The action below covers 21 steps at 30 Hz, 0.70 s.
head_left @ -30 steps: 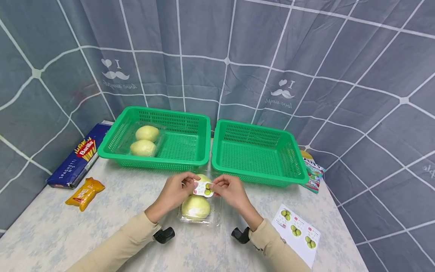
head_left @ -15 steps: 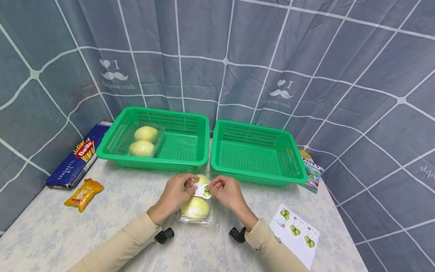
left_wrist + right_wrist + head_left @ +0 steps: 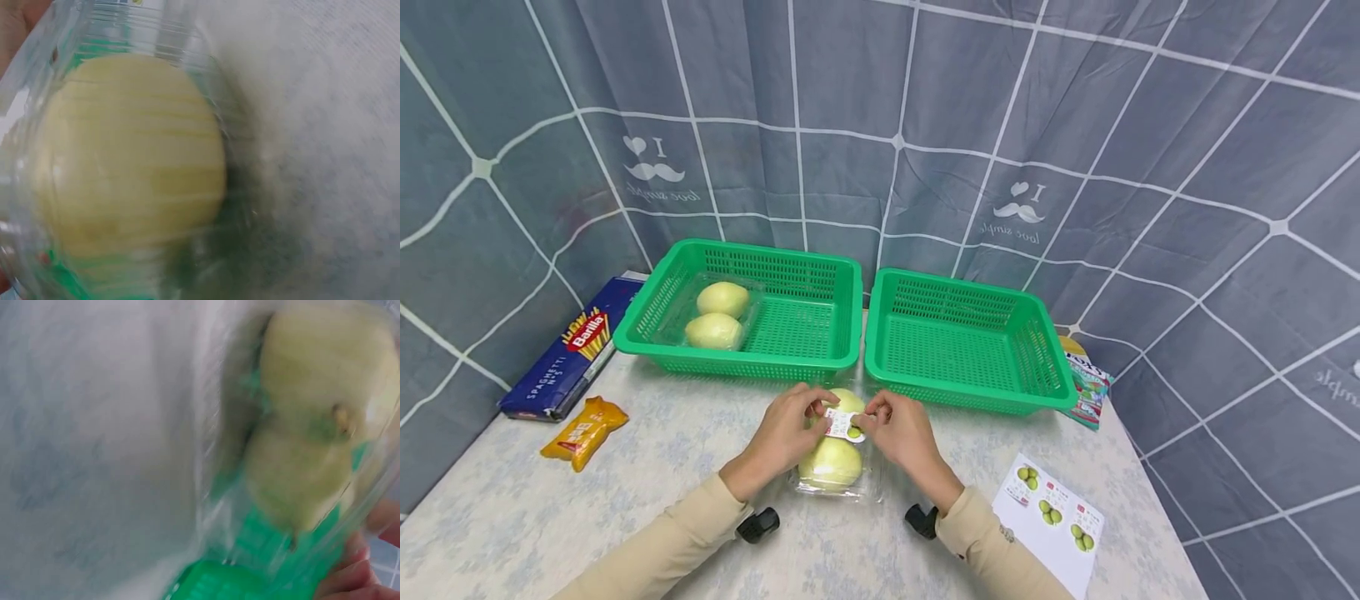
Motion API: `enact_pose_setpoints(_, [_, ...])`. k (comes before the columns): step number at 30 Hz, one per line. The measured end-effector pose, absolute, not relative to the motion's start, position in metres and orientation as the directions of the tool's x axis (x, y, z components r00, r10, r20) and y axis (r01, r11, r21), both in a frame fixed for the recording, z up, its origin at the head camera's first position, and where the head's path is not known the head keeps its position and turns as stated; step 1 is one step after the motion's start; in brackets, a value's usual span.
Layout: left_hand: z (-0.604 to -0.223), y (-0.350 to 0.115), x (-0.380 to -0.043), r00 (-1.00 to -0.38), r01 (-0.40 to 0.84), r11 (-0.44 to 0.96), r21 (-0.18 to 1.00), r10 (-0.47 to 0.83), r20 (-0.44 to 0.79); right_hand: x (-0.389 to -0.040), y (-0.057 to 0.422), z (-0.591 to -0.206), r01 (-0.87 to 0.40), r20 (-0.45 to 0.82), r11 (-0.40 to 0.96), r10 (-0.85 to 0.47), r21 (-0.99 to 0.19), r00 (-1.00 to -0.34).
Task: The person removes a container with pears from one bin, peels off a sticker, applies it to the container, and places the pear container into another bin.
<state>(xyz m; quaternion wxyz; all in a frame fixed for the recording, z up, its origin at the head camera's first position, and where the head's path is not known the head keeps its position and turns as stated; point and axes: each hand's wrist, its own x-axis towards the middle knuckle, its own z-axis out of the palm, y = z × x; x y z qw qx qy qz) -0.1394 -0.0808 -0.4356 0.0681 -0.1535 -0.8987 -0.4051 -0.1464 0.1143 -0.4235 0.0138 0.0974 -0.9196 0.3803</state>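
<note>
In the head view, the label (image 3: 841, 426) that was raised between both hands a second ago now looks lower and flatter, over the lid of the clear container (image 3: 871, 483) between its two pale fruits (image 3: 831, 464), so the work seems to have reached placing; contact is hard to confirm. The left hand (image 3: 785, 429) and right hand (image 3: 906, 431) each pinch an end with curled fingers and thumb. The table (image 3: 842, 567) has a pale floral cloth; on it stand a left basket (image 3: 737, 364) holding another fruit pack (image 3: 715, 331), a right basket (image 3: 962, 398), a spaghetti box (image 3: 567, 357), an orange packet (image 3: 583, 433), a snack bag (image 3: 1090, 390) and a label sheet (image 3: 1037, 550), before a grey-blue curtain (image 3: 842, 75). In the blurred left wrist view, one fruit shows through ridged plastic; the pinch cannot be told. The right wrist view shows both fruits, stems (image 3: 341, 419) visible, and fingertips beside the plastic, but not what they grip.
</note>
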Motion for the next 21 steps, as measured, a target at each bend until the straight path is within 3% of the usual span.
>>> enact_pose_setpoints(13, [-0.445,-0.097,-0.133,-0.832,0.544,0.668,0.507,0.352,0.428,-0.155,0.130,-0.433,-0.060,-0.015,0.646,-0.110,-0.761,-0.994])
enact_pose_setpoints(17, [-0.449,-0.102,-0.129,-0.841,0.536,0.657,0.530,0.361,0.402,-0.155,0.132,-0.436,-0.053,-0.018,0.623,-0.106,-0.780,-0.994])
enact_pose_setpoints(21, [-0.452,-0.105,-0.125,-0.888,0.460,0.630,0.626,0.331,0.319,-0.153,0.135,-0.437,-0.017,-0.044,0.568,-0.094,-0.823,-0.995])
